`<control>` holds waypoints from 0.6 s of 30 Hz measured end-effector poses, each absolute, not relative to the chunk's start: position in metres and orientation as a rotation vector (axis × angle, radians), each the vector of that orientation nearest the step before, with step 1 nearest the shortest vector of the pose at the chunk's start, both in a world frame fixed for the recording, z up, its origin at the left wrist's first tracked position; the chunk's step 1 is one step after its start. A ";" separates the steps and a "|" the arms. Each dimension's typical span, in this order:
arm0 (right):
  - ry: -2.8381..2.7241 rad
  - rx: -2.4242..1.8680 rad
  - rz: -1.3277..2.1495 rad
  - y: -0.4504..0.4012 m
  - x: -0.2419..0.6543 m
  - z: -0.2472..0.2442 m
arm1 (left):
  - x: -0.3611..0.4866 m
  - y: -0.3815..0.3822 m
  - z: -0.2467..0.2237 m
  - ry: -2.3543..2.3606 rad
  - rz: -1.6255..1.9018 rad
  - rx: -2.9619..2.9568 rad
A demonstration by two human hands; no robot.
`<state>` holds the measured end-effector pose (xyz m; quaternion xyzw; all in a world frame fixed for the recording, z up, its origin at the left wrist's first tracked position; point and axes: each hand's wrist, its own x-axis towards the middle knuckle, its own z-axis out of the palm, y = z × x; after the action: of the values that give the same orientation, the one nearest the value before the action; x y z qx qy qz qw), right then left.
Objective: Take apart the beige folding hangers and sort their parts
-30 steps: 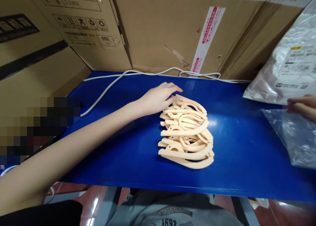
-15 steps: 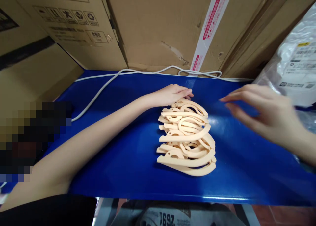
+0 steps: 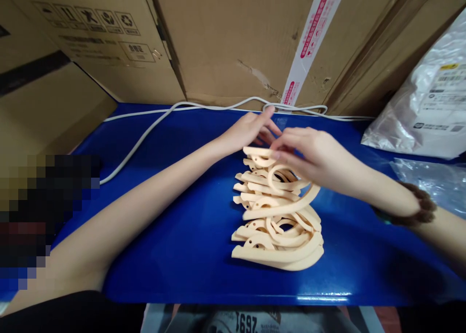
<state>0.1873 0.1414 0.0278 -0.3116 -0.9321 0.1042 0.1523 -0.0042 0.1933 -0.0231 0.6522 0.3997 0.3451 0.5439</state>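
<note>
A stack of beige, curved plastic pieces that look like folded travel hangers [image 3: 278,211] lies on the blue table, their straight ends pointing left. At the far end of the stack is my right hand [image 3: 309,151], its thumb and fingers closed around the farthest folding hanger [image 3: 257,152]. Just left of it, my left hand [image 3: 251,129] is behind the stack with its fingers apart and the index finger raised. Nothing shows in the left hand, though its lower fingers are partly hidden.
Cardboard boxes [image 3: 225,41] stand along the back and left. A white cable [image 3: 160,122] runs along the rear of the blue table [image 3: 174,236]. To the right are a plastic-wrapped package [image 3: 429,95] and a clear plastic bag [image 3: 429,177].
My right hand has come left from above the table to the far end of the stack and closed on a hanger. My left hand has lifted its index finger. The far hangers have shifted.
</note>
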 end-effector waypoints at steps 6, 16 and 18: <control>-2.180 -1.208 0.300 0.164 0.198 0.047 | -0.005 0.194 0.000 0.780 0.985 1.340; -2.425 -1.527 -0.646 0.190 0.205 0.084 | 0.025 0.197 0.050 1.189 1.181 1.687; -2.433 -1.511 -0.597 0.195 0.205 0.083 | 0.027 0.196 0.052 1.211 1.217 1.797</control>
<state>0.2054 0.1951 0.0833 -0.5135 -0.8267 -0.2029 0.1080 0.0267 0.1962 0.0516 0.6844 0.4612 0.4636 0.3224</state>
